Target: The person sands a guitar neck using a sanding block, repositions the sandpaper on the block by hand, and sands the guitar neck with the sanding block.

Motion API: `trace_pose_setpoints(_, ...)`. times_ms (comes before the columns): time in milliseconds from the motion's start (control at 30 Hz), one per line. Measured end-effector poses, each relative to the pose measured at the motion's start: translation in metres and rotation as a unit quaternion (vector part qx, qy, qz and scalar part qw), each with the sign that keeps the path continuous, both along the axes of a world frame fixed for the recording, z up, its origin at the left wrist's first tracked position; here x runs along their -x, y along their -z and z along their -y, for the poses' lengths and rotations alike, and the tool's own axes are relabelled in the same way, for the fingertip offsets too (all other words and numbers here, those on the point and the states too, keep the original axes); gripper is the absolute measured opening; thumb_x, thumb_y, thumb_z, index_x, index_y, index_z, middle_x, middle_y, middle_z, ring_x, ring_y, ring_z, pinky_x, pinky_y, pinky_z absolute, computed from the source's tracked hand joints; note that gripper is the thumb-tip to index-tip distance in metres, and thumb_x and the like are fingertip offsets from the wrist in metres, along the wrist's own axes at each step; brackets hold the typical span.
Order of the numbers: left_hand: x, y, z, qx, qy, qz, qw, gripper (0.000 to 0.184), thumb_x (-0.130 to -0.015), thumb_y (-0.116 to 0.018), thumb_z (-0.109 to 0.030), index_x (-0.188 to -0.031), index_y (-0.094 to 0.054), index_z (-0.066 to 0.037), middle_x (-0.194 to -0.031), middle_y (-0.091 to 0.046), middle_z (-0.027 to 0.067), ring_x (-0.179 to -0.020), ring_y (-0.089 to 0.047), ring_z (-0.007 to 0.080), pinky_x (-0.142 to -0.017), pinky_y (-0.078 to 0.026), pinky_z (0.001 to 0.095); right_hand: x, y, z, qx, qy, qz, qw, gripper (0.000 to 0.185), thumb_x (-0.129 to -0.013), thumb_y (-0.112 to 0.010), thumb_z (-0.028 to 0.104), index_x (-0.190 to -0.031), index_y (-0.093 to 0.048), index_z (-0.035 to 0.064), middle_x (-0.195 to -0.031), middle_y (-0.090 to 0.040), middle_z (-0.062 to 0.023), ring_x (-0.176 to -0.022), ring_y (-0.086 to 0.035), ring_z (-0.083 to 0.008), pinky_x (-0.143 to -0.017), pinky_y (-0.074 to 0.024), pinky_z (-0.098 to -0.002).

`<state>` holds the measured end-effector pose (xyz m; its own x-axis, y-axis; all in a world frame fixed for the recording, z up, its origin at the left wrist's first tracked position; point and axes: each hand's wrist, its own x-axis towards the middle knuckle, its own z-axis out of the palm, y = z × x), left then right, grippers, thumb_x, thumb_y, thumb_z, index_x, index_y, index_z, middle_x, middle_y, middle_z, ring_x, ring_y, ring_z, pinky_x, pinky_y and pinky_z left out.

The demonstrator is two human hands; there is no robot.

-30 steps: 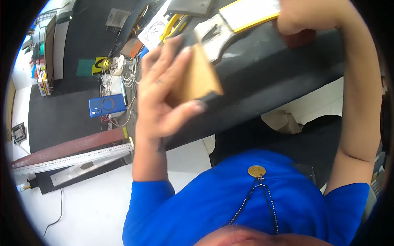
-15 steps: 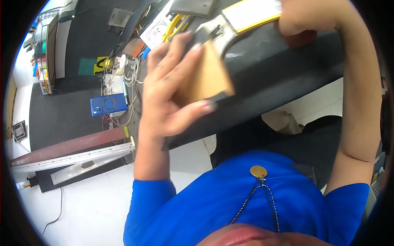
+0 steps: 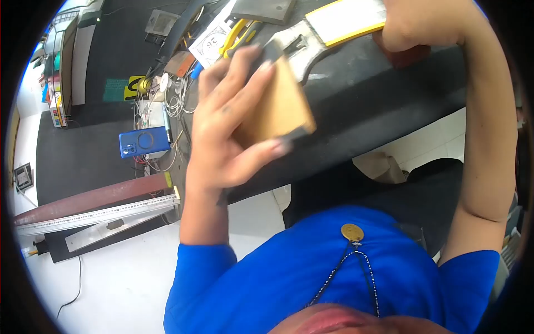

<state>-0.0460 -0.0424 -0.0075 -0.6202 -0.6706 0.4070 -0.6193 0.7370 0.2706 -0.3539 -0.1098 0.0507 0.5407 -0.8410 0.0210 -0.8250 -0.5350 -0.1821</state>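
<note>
My left hand (image 3: 222,119) is closed round a tan block with dark grey ends (image 3: 278,108), thumb on the near end and fingers over the far end. The block is blurred and its underside is hidden. At the upper right, my right hand (image 3: 417,25) closes on the end of a long white piece with yellow edges (image 3: 350,22); most of its fingers are hidden. A pale, notched end part (image 3: 297,47) of that piece reaches toward the block; whether they touch I cannot tell. Beneath my right hand lies a reddish block (image 3: 409,57).
Yellow-handled pliers (image 3: 239,38) and a printed paper (image 3: 208,47) lie beyond my left hand. A blue phone (image 3: 144,142) and tangled white cables (image 3: 177,97) are at left. A long ruler (image 3: 100,214) lies beside a dark red strip (image 3: 100,199) near the table's edge.
The whole view has shifted slightly. The tan block has moved a little left of the notched end, showing more of it. Both hands keep their hold.
</note>
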Motion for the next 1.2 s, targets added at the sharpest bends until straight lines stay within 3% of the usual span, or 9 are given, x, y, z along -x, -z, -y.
trace_pose_setpoints(133,-0.032,0.005,0.025,-0.050,-0.066,-0.043,0.996,0.086,-0.079,-0.083,-0.053,-0.143,-0.069,0.002,-0.149,-0.063,0.0281,-0.130,-0.056,0.0429,-0.115,-0.042,0.0512,-0.025,-0.016,0.005,-0.105,0.163,-0.020,0.981,0.033,-0.068,-0.078,0.019,-0.096,-0.079,0.0032,-0.087,-0.078,-0.0177,-0.085,-0.077,-0.0332,-0.078,-0.0594,-0.0427)
trace_pose_setpoints(300,-0.020,0.001,-0.005,-0.018,-0.005,0.010,1.000,0.086,-0.077,-0.085,-0.053,-0.144,-0.070,-0.001,-0.153,-0.061,0.0282,-0.130,-0.057,0.0441,-0.116,-0.042,0.0520,-0.001,-0.006,0.001,-0.025,0.027,-0.016,0.999,0.030,-0.066,-0.077,0.017,-0.093,-0.079,0.0033,-0.083,-0.078,-0.0159,-0.082,-0.077,-0.0315,-0.076,-0.0594,-0.0414)
trace_pose_setpoints(400,-0.038,0.007,0.022,-0.049,-0.067,-0.035,0.996,0.087,-0.077,-0.085,-0.052,-0.144,-0.069,0.000,-0.150,-0.063,0.0275,-0.130,-0.056,0.0441,-0.115,-0.042,0.0518,-0.010,-0.016,0.002,-0.104,0.069,-0.017,0.992,0.029,-0.066,-0.077,0.017,-0.092,-0.078,0.0035,-0.082,-0.078,-0.0151,-0.081,-0.077,-0.0308,-0.075,-0.0593,-0.0408)
trace_pose_setpoints(533,-0.018,0.000,-0.008,-0.001,0.003,0.019,1.000,0.088,-0.078,-0.084,-0.057,-0.144,-0.069,0.000,-0.149,-0.063,0.0289,-0.132,-0.056,0.0428,-0.116,-0.042,0.0515,-0.010,-0.010,0.002,-0.074,0.055,-0.024,0.995,0.028,-0.066,-0.077,0.016,-0.091,-0.078,0.0042,-0.082,-0.078,-0.0145,-0.081,-0.077,-0.0300,-0.074,-0.0593,-0.0410)
trace_pose_setpoints(667,-0.045,0.007,0.011,-0.064,-0.103,-0.040,0.992,0.089,-0.077,-0.085,-0.058,-0.144,-0.070,-0.002,-0.151,-0.063,0.0268,-0.135,-0.055,0.0423,-0.116,-0.041,0.0510,-0.021,-0.024,0.004,-0.167,0.122,-0.011,0.978,0.028,-0.068,-0.076,0.016,-0.092,-0.078,0.0035,-0.082,-0.078,-0.0142,-0.081,-0.077,-0.0296,-0.074,-0.0593,-0.0408)
trace_pose_setpoints(833,-0.053,0.013,-0.019,-0.037,-0.062,-0.008,0.997,0.092,-0.077,-0.083,-0.066,-0.143,-0.071,-0.004,-0.150,-0.063,0.0285,-0.133,-0.056,0.0438,-0.118,-0.039,0.0532,-0.007,0.000,-0.006,0.023,0.035,-0.022,0.999,0.027,-0.068,-0.075,0.014,-0.092,-0.078,0.0023,-0.081,-0.078,-0.0138,-0.078,-0.077,-0.0284,-0.071,-0.0591,-0.0397)
trace_pose_setpoints(933,-0.054,0.010,0.007,-0.076,-0.117,-0.049,0.989,0.090,-0.078,-0.084,-0.061,-0.145,-0.069,-0.003,-0.153,-0.061,0.0276,-0.133,-0.056,0.0426,-0.118,-0.039,0.0508,-0.009,0.001,-0.010,-0.013,0.016,0.028,0.999,0.029,-0.066,-0.076,0.014,-0.092,-0.078,0.0022,-0.081,-0.078,-0.0137,-0.077,-0.077,-0.0282,-0.070,-0.0590,-0.0396)
trace_pose_setpoints(1100,-0.062,0.016,-0.022,-0.037,-0.060,-0.009,0.997,0.093,-0.077,-0.083,-0.065,-0.146,-0.069,-0.004,-0.152,-0.062,0.0275,-0.136,-0.055,0.0415,-0.119,-0.038,0.0530,-0.003,0.001,-0.004,0.006,0.035,0.010,0.999,0.029,-0.065,-0.077,0.014,-0.092,-0.078,0.0024,-0.080,-0.077,-0.0132,-0.077,-0.077,-0.0283,-0.069,-0.0587,-0.0390)
trace_pose_setpoints(1200,-0.064,0.014,0.005,-0.085,-0.126,-0.060,0.986,0.091,-0.077,-0.084,-0.061,-0.145,-0.069,-0.003,-0.150,-0.064,0.0270,-0.134,-0.054,0.0420,-0.117,-0.040,0.0522,-0.010,-0.026,0.016,-0.203,0.084,0.029,0.975,0.029,-0.065,-0.078,0.015,-0.092,-0.078,0.0027,-0.080,-0.077,-0.0135,-0.078,-0.077,-0.0289,-0.070,-0.0587,-0.0396)
